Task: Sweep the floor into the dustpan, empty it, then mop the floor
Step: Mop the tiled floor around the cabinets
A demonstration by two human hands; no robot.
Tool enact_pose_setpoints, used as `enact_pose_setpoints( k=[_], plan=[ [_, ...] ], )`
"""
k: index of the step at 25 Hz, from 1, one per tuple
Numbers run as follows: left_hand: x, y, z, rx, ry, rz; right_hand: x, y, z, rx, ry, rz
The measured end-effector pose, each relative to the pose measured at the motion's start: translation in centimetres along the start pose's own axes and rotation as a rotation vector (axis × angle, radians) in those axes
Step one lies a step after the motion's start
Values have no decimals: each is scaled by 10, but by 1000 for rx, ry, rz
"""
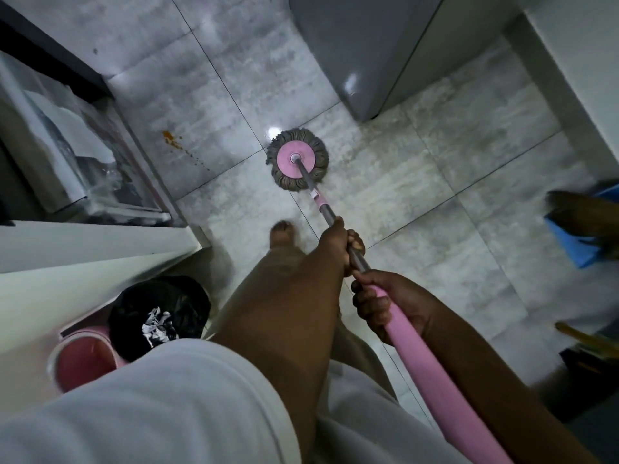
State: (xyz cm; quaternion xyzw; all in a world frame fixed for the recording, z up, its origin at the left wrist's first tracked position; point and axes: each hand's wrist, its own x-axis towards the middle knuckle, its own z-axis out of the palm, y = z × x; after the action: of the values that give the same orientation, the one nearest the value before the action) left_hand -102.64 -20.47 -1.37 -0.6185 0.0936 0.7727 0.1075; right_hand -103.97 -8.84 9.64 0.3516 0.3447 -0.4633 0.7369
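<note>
1. Pink mop (296, 159) is working the floor (435, 182) at twelve o'clock; left hand (338, 244) and right hand (385, 306) are both gripping its handle.
2. Sweeping is looking finished; dustpan (569, 242) is lying at three o'clock.
3. Orange stain (172, 139) at ten o'clock is awaiting mopping.

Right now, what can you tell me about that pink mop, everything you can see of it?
The mop has a round head: a pink plastic-looking disc ringed by grey, stringy strands, lying flat on the pale tiled floor, right of an orange stain. A slanted pole runs back toward the person, grey metal with a short pink collar low down, then a thick pink sleeve higher up. The left hand grips the grey part; the right hand grips where the pink sleeve begins. The pole's top runs out of view.
</note>
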Motion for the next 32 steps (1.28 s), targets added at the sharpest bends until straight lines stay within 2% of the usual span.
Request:
enact_pose_setpoints(
  k=[5, 15, 19, 22, 25, 32],
  plan=[
    [20, 82, 11, -84, -50, 20, 33, -66, 45, -71, 33, 8],
    [74, 394, 27, -256, -53, 182, 161, -283, 238, -202, 15, -5],
    [99, 477, 29, -277, -62, 204, 202, -340, 282, -233, 9, -14],
    [104, 488, 30, -273, -77, 213, 206, -347, 289, -229, 3, -8],
    [98, 467, 31, -248, -58, 221, 192, -333, 281, -206, 8, -3],
    [61, 331, 28, -212, -27, 155, 125, -242, 203, -146, 23, 29]
  ],
)
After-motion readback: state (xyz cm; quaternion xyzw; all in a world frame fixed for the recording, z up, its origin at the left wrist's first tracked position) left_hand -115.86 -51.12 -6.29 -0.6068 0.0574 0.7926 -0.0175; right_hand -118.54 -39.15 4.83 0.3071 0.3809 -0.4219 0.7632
